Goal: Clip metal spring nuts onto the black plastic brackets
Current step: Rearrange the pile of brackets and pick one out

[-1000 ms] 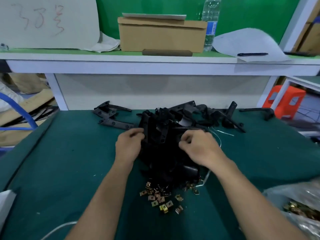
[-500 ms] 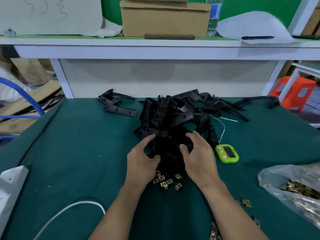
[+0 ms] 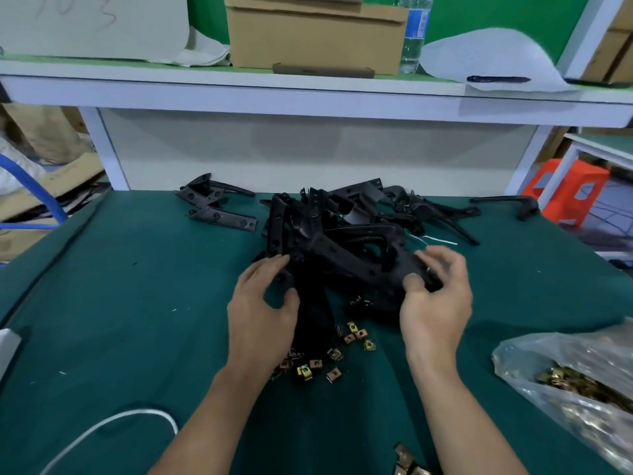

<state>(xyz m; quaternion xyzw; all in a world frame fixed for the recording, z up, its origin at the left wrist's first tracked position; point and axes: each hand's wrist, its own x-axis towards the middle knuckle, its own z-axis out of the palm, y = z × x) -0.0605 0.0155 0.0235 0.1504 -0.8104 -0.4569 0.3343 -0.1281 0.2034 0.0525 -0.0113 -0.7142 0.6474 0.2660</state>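
One green desk [image 3: 120, 303] is carrying the whole work. A tangled pile of black plastic brackets [image 3: 342, 217] is lying across its far middle, and a clear plastic bag [image 3: 565, 368] of further metal clips is sitting at the right edge.

Both hands are reaching into the near side of the pile. The left hand [image 3: 260, 313] is resting at the pile's left flank, its fingers [image 3: 274, 269] loosely curved and the index tip touching black plastic; whether they are gripping anything cannot be told. The right hand [image 3: 435, 303] is pinching the near end of a long bracket [image 3: 346, 255] between thumb and curled fingers, though blur is softening the contact. This bracket's long axis is running from the right hand up and leftward, so its far end is lying nearer the left hand.

Smallest, the loose spring nuts [image 3: 329, 358] are lying scattered on the desk between the two forearms, nearer the viewer than the bracket and just beside the left wrist. The left hand is sitting closer to them, so it is probably the one to fetch a nut while the right is steadying the bracket.
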